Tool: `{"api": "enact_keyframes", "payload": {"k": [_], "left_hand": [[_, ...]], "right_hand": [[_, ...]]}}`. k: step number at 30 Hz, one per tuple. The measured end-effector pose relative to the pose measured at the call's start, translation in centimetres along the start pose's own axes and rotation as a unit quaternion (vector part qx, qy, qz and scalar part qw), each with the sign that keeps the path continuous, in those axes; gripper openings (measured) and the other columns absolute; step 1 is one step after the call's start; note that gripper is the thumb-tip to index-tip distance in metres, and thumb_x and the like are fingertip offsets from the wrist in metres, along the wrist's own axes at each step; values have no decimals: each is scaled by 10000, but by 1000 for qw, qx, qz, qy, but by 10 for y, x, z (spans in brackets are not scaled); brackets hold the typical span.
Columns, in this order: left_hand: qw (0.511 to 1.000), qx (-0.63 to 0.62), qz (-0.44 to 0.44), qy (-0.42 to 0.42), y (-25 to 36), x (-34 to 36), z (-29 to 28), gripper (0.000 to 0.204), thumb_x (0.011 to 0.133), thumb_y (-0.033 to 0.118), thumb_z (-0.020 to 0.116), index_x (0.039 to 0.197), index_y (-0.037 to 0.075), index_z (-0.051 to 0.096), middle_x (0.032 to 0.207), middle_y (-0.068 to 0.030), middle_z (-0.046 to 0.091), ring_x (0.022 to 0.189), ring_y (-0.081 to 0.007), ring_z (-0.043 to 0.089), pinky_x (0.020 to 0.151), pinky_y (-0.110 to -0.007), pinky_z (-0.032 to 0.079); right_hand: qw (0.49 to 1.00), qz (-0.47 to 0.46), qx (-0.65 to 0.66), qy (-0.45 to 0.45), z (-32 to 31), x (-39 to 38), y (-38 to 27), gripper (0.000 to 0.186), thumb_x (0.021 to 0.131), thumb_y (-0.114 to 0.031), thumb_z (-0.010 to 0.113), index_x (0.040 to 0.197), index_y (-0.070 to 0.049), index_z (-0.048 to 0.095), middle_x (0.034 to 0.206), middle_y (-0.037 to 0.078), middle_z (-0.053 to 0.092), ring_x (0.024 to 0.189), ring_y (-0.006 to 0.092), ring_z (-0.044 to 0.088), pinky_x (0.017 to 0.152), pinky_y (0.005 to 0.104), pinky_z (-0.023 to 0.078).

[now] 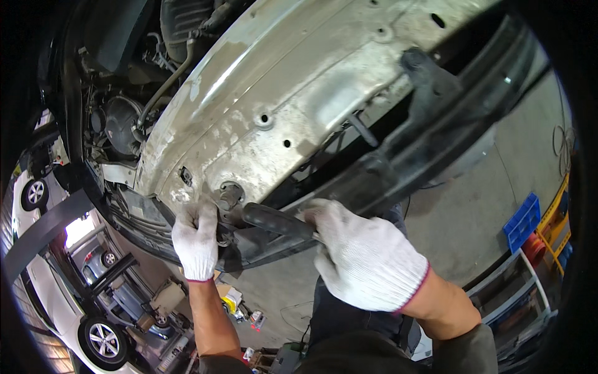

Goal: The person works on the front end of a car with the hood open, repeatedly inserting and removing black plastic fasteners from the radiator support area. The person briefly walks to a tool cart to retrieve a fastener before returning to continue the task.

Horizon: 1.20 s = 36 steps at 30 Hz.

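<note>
My left hand (pixel 196 246), in a white knit glove, is at the lower left corner of a worn, pale metal car panel (pixel 249 140). Its fingers are drawn together against the panel's edge, and what they pinch is hidden. To the right, my gloved right hand (pixel 370 258) is closed around a tool with a thick black rounded handle (pixel 277 221), which points left towards the other hand. The tool's kind does not show. Between the hands, a round metal fitting (pixel 230 195) sits in a hole in the panel. A black bumper beam (pixel 367 177) runs along the panel's near side.
Engine parts and a hose (pixel 165 87) lie beyond the panel at upper left. A white car (pixel 59 299) stands far left. Blue crates (pixel 522 222) and a yellow rack (pixel 554 218) stand at right on the concrete floor (pixel 455 212). Small packages (pixel 232 299) lie below my left arm.
</note>
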<state>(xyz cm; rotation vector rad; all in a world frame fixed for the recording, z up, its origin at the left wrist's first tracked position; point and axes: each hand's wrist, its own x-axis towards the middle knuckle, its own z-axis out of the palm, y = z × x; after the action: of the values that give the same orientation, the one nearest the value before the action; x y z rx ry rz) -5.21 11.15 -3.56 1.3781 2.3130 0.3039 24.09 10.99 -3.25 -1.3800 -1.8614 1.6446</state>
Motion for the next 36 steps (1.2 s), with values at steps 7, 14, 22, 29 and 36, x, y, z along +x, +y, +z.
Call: {"api": "enact_keyframes", "payload": {"k": [7,14,22,29,36], "left_hand": [[998,-44,-7,50,-9,-5,12,211,947,194,707,882,6,636,737,35,538,688,-65,439,622,-255,411],[997,-71,-6,15,-12,-9,10,141,962,138,682,921,25,608,761,39,532,680,-51,436,623,-227,404],[996,-85,-13,-8,-13,-13,14,343,964,157,708,1236,-13,589,990,-33,673,839,-102,587,757,-257,490],[977,195,22,-81,-22,-60,-12,362,1009,369,608,994,29,729,848,-215,705,805,-369,712,719,-422,562],[974,158,161,-4,-49,-63,-4,293,958,326,629,765,109,668,655,-133,620,577,-335,643,528,-447,508]], "right_hand": [[996,-6,85,-10,-5,8,4,459,809,-8,623,1263,-31,554,1277,166,625,842,364,707,720,419,581],[993,22,102,-61,-11,12,4,515,768,11,648,1269,-70,556,1345,150,594,835,324,709,668,382,580],[992,19,92,-87,-16,18,3,493,800,-53,664,1272,-37,523,1348,151,582,898,334,717,678,383,593],[1000,1,18,-18,-6,20,-13,482,815,-1,615,1287,10,517,1095,234,651,837,406,674,720,469,549],[962,-82,-257,-32,19,50,-64,237,856,-86,597,1070,-3,659,885,206,679,840,417,674,741,481,556]]}}
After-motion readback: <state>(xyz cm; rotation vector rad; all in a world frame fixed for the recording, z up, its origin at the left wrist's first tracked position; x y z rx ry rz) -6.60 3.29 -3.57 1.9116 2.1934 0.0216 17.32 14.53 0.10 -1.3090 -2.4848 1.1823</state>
